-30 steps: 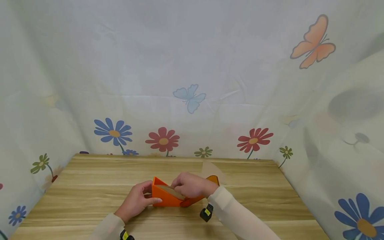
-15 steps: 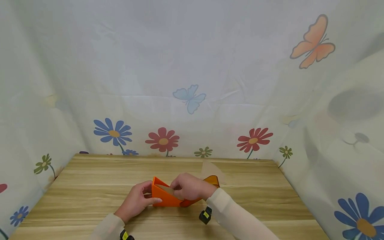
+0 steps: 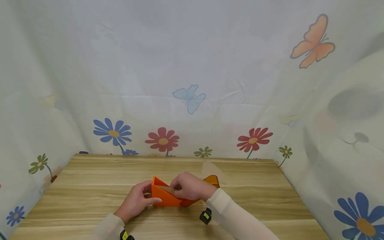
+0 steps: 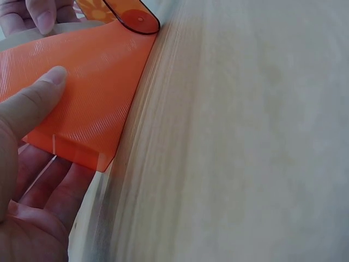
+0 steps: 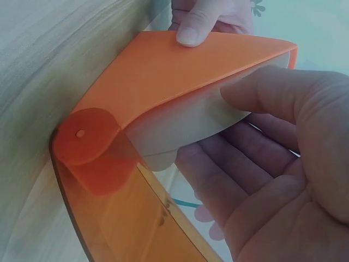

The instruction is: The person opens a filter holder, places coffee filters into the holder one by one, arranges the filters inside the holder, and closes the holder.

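An orange wedge-shaped holder (image 3: 168, 199) rests on the table, its hinged amber see-through lid (image 5: 158, 218) swung wide to the right. My left hand (image 3: 138, 200) grips the holder's tall left end, thumb flat on the near side and fingers behind. Inside stands a thin beige paper (image 5: 185, 123) with a curved edge, like a coffee filter. My right hand (image 3: 192, 186) reaches over the opening and pinches this paper, thumb on one face and fingers on the other. The paper's lower part is hidden by the holder's wall.
A pale, thin pointed sheet (image 3: 211, 169) lies on the wood-grain table (image 3: 255, 186) behind the lid, partly covered by it. A white curtain (image 3: 192, 126) printed with flowers and butterflies rises behind the table and at both sides.
My right hand has shifted slightly left along the opening, and its thumb now covers more of the paper. The left hand and the holder have stayed in place.
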Demonstrator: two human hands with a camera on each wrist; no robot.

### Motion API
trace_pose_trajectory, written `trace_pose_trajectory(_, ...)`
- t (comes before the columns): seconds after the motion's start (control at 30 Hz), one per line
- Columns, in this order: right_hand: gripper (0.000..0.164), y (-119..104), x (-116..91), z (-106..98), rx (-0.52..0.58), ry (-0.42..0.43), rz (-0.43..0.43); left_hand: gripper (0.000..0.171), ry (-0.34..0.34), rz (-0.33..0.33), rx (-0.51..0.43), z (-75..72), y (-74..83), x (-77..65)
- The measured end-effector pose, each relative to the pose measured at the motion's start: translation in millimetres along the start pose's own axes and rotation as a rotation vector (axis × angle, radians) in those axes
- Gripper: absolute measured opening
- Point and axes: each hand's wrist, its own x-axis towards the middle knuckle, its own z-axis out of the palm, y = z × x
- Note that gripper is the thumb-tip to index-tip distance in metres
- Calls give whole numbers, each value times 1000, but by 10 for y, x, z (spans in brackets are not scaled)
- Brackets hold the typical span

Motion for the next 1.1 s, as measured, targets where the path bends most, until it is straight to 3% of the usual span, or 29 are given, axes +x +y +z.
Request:
trace_pose_trajectory(0.27,8,-13,-37,-86,90,-4,57,51,-4,-14,-1,-4,28,-12)
trace_pose_trajectory(0.53,19,-2,-121,-310,79,20,134,54,-17,-22,-7,-11,37,-15)
trace_pose_trajectory(0.73,20,92,-197,-510,8,93,105,55,-24,-12,7,-18,21,0)
trace_pose_trajectory(0.87,21,186,-243,-636,48,162,88,55,-33,-10,2,-22,23,1)
trace_pose_trajectory(1.1,33,420,-304,-805,27,271,194,53,-37,-20,8,-24,38,-15)
